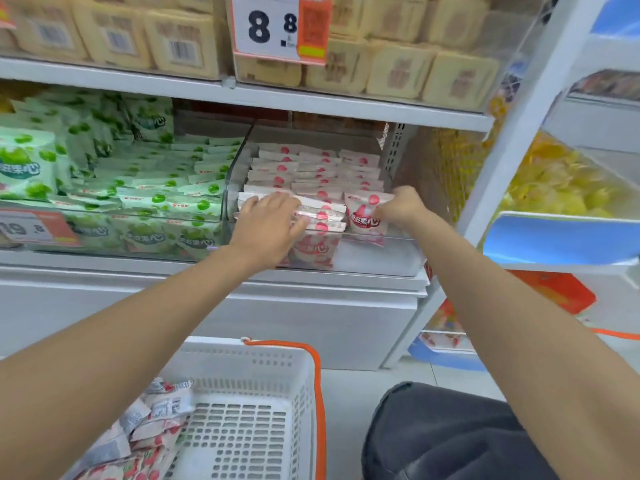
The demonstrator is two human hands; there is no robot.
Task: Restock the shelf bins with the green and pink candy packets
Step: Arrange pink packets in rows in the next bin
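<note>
Glossy film pink candy packets [313, 174], clear plastic bin [377, 261], perforated matt plastic basket [263, 368]

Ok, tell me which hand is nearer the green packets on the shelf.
Left. The left hand rests on the stacked pink packets, just right of the green packets. The right hand grips an upright pink packet farther right.

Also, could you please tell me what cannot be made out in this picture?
Head view, all:
Pink packets under the left hand: partly covered by it.
Right hand fingertips gripping the upright pink packet: hidden by the hand itself.
Basket contents: cut off by left forearm.
Left price tag: blurred.
</note>
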